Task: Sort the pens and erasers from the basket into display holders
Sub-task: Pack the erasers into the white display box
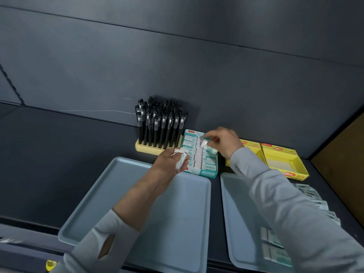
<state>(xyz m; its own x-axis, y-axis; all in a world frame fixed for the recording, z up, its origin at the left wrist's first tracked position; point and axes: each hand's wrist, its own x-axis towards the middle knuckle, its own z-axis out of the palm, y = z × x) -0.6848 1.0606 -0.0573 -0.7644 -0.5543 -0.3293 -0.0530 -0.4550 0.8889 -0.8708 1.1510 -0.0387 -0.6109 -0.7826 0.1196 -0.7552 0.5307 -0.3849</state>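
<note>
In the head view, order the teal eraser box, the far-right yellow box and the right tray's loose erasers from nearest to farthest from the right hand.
1. teal eraser box, directly under the right hand.
2. far-right yellow box, to its right.
3. loose erasers, low on the right tray.

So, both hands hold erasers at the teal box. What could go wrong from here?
The left hand grips a few white sleeved erasers together; one might slip onto the grey plastic tray. The teal cardboard display box looks nearly full, so the eraser pinched by the right hand may not seat flat. The black pens stand close behind; a hand could knock them.
</note>
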